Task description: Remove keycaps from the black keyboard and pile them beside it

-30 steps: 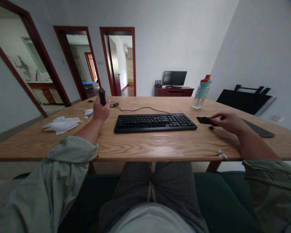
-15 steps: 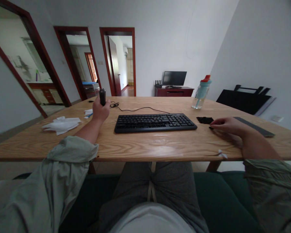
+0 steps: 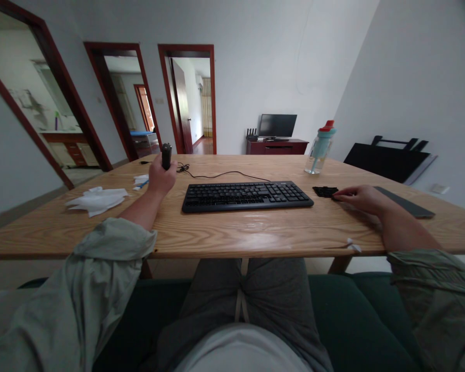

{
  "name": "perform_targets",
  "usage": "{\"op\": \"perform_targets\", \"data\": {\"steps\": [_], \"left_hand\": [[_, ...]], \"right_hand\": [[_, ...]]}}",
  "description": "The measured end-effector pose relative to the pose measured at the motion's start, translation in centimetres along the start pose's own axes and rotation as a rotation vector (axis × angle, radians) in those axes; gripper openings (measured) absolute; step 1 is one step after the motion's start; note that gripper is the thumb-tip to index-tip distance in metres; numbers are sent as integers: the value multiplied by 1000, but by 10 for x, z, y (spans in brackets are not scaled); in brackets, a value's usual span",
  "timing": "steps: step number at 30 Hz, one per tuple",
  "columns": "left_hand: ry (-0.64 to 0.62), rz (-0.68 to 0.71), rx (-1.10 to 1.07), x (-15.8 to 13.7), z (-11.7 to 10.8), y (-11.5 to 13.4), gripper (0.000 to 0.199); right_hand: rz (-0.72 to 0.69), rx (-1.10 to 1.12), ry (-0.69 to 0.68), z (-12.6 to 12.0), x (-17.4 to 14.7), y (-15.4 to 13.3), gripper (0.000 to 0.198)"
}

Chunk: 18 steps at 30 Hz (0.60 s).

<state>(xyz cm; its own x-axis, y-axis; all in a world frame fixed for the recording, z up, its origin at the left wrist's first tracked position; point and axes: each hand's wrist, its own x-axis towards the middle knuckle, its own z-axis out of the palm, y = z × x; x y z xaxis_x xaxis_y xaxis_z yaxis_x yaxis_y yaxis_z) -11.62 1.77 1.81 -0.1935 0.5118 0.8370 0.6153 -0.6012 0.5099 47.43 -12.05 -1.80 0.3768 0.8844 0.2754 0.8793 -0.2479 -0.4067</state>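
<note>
My left hand is wrapped round an upright black handheld tool with a rounded top; its lower part is hidden in the fist, and I cannot tell its kind. The black keyboard lies flat between my hands. To its right is a small heap of black pieces that look like keycaps. My right hand rests low over the table beside the heap, thumb and fingers pinched at its right edge. A small dark piece shows at the fingertips, mostly hidden.
White tissue and a small blue-and-white item lie at left. The keyboard cable runs behind. A water bottle stands at the back right. A dark flat slab lies beyond my right hand; a white scrap sits at the front edge.
My right hand has moved slightly away from me, bringing its pinched fingertips up to the heap of black pieces. My left hand keeps its grip on the black tool with little movement.
</note>
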Motion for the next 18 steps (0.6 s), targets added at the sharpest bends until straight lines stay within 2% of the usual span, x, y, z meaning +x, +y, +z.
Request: {"op": "perform_targets", "data": {"steps": [3,5,10,18], "left_hand": [[-29,-8,4,-1,1,5,22],[-44,-28,5,-1,1,9,27],[-96,-43,2,-3,6,14,32],[-129,-11,12,-6,5,17,27]], "right_hand": [[16,13,-8,-1,2,5,30],[20,52,91,-2,4,8,36],[58,53,179,0,7,8,35],[39,84,48,-3,-3,-1,18]]}}
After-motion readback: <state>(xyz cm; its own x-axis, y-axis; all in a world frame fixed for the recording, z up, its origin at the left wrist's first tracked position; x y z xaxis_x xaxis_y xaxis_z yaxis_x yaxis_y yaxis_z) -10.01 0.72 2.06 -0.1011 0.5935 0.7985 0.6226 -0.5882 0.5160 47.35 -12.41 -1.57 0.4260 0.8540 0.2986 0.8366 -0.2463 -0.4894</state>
